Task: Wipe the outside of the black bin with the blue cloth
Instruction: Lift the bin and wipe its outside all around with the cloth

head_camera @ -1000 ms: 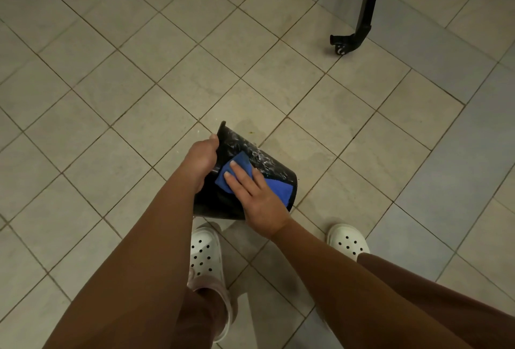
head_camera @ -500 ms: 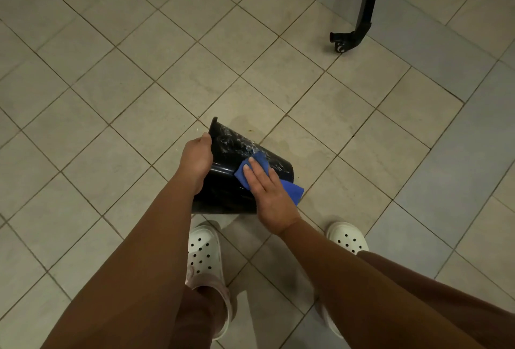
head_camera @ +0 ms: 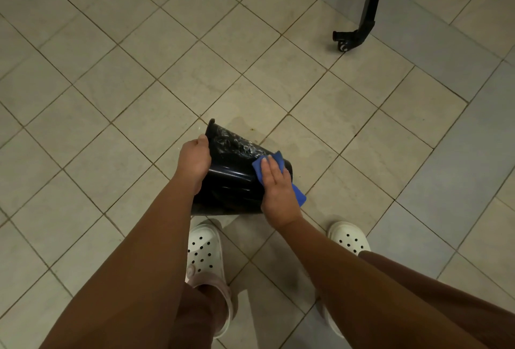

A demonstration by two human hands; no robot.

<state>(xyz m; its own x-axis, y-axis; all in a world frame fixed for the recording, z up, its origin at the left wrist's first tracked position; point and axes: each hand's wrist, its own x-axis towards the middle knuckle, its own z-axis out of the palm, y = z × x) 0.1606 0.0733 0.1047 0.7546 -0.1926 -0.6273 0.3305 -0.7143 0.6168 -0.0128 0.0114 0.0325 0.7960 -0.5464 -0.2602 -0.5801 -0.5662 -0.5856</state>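
The glossy black bin (head_camera: 231, 178) lies tipped on its side above the tiled floor, just in front of my feet. Whitish streaks mark its upper side. My left hand (head_camera: 195, 162) grips the bin's wide rim at the left. My right hand (head_camera: 276, 189) lies flat on the blue cloth (head_camera: 271, 163), pressing it against the bin's right end, near the base. A corner of the cloth hangs out below my palm, to the right of the bin.
Beige and grey floor tiles (head_camera: 139, 75) spread all around. A black metal leg with a castor (head_camera: 345, 39) stands at the upper right. My white clogs (head_camera: 204, 254) are planted just under the bin.
My right hand has slid the blue cloth from the middle of the bin's side to its right end. The left hand keeps its hold on the rim.
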